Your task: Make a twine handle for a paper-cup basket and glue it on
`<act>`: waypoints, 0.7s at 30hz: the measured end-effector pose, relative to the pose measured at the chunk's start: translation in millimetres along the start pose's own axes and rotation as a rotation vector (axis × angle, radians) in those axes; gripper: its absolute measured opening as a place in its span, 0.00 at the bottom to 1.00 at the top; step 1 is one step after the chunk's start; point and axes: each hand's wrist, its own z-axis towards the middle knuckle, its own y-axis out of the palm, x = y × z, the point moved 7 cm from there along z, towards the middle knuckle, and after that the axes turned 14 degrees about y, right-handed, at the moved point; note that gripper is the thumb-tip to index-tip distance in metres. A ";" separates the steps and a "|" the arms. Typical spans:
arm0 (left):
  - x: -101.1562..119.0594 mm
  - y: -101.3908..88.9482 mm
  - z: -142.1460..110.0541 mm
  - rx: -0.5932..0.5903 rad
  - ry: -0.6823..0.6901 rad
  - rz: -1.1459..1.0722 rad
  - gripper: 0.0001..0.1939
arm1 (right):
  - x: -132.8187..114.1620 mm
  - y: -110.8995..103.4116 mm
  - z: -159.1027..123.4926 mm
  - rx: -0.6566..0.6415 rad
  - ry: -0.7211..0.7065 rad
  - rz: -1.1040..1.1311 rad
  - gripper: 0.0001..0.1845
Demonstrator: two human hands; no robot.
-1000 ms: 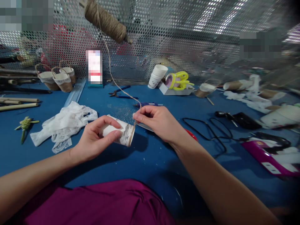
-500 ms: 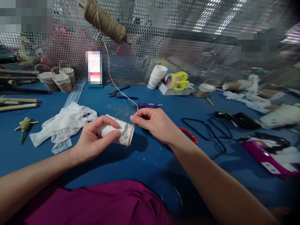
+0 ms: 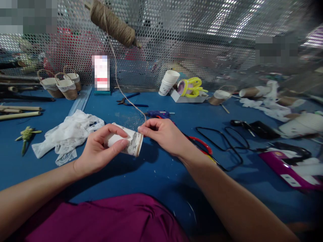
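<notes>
My left hand (image 3: 101,148) is closed around a white paper cup (image 3: 133,143) with grey print, tilted on its side with its brown-edged end toward the right. At that edge my right hand (image 3: 161,134) pinches a thin strand of jute twine (image 3: 126,96) between thumb and fingertips. The twine runs up from there to a spool of jute twine (image 3: 113,25) hanging on a stick. Where exactly the twine meets the cup is hidden by my right fingertips. A blue glue gun (image 3: 158,114) lies just behind my right hand.
White lace (image 3: 68,134) and a green twig figure (image 3: 26,137) lie on the left. Blue-handled pliers (image 3: 131,99), stacked paper cups (image 3: 168,82) and small handled baskets (image 3: 67,89) are at the back. Red-handled scissors (image 3: 202,144), a black cable (image 3: 237,151) and a purple power strip (image 3: 290,173) lie right.
My right hand has shifted slightly left with the twine, closer to the cup's edge. More of the red handle shows beside my right wrist. The cup has moved slightly left in my left hand.
</notes>
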 end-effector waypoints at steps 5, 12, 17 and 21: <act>-3.5 -0.7 -0.7 0.019 -0.036 -0.032 0.05 | 1.9 2.3 1.2 -0.008 0.007 0.028 0.13; -8.8 1.5 -0.4 0.038 -0.073 -0.128 0.05 | 5.9 4.2 2.2 0.000 0.030 0.019 0.14; -12.0 2.8 -0.6 0.061 -0.093 -0.195 0.05 | 10.8 5.6 5.0 0.002 0.057 0.046 0.14; -14.9 3.8 -1.2 0.076 -0.120 -0.235 0.06 | 14.9 7.2 6.4 -0.002 0.081 0.056 0.15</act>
